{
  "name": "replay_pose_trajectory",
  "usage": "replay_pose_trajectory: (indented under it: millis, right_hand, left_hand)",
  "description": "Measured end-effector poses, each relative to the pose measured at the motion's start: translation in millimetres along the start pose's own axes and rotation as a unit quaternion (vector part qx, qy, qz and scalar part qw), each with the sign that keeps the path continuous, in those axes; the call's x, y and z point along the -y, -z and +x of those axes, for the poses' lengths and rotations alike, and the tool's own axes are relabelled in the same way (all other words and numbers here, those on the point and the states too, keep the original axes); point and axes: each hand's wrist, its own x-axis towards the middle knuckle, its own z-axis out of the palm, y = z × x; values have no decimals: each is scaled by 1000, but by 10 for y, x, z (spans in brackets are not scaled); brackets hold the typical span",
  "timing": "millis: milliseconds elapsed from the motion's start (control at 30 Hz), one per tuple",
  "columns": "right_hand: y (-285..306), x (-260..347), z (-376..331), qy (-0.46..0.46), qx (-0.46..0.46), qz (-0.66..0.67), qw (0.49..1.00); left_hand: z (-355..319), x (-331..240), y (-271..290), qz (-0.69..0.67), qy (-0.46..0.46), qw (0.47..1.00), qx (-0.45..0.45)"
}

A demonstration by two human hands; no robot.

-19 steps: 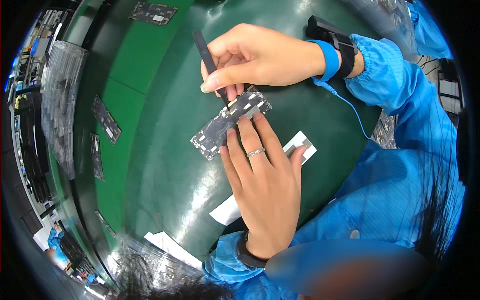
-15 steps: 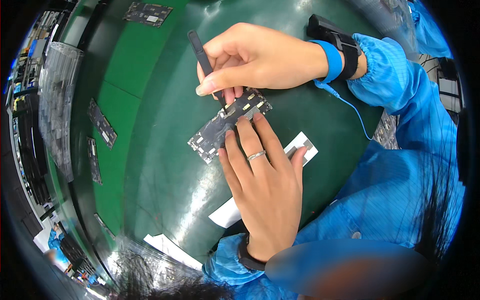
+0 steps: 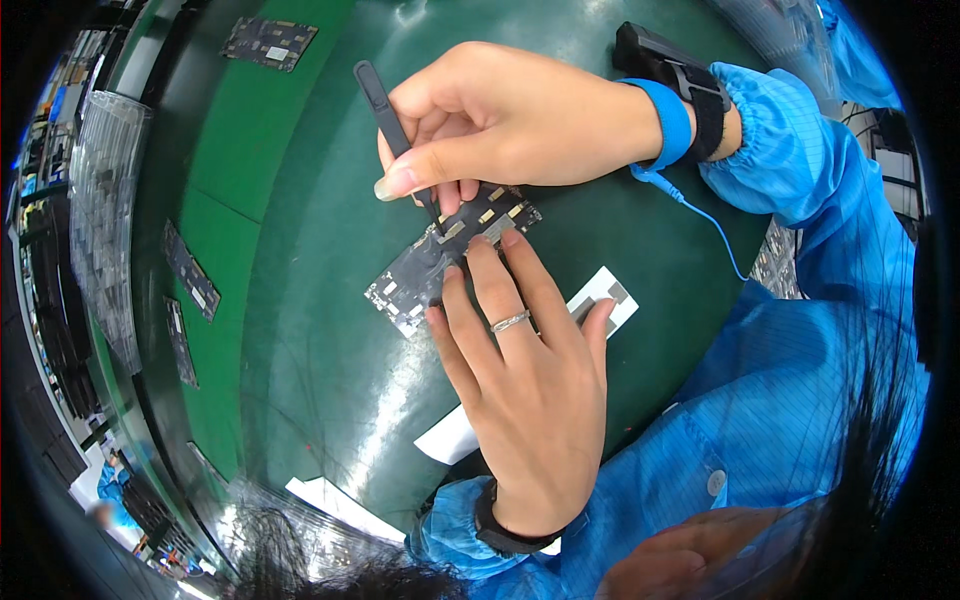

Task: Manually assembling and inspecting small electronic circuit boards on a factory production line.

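Note:
A dark circuit board (image 3: 412, 268) with small pale and gold parts lies at an angle on the green table. My left hand (image 3: 535, 370), a ring on one finger, rests with fingers spread on the board's near edge. My right hand (image 3: 470, 120) comes in from the right and pinches a slim black stick-like tool (image 3: 385, 108). The tool slants down, its narrow tip at the middle of the board by a pale rectangular part. Under my left thumb is a white card (image 3: 612, 308) with grey patches, partly hidden.
Several more circuit boards (image 3: 270, 43) lie on the bright green strip (image 3: 225, 190) to the left. Stacked clear plastic trays (image 3: 105, 220) stand beyond it. A blue wrist strap (image 3: 668, 122) trails a cord (image 3: 715, 215) over the table. White paper (image 3: 345, 505) lies near the front.
My right hand and the tool have shifted slightly left, the tip moving a little along the board. The boards on the green strip appear lower and farther left. My left hand stays on the board.

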Motion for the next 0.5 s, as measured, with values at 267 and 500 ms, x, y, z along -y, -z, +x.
replay_pose_trajectory:
  millis: [267,500]
  right_hand:
    - [19,-54,20,-8,7,-8,1000]
    - [39,-6,16,-18,10,-34,999]
  left_hand:
    - [26,-10,-69,18,11,1000,-8]
    - [53,-24,-65,38,13,999,-11]
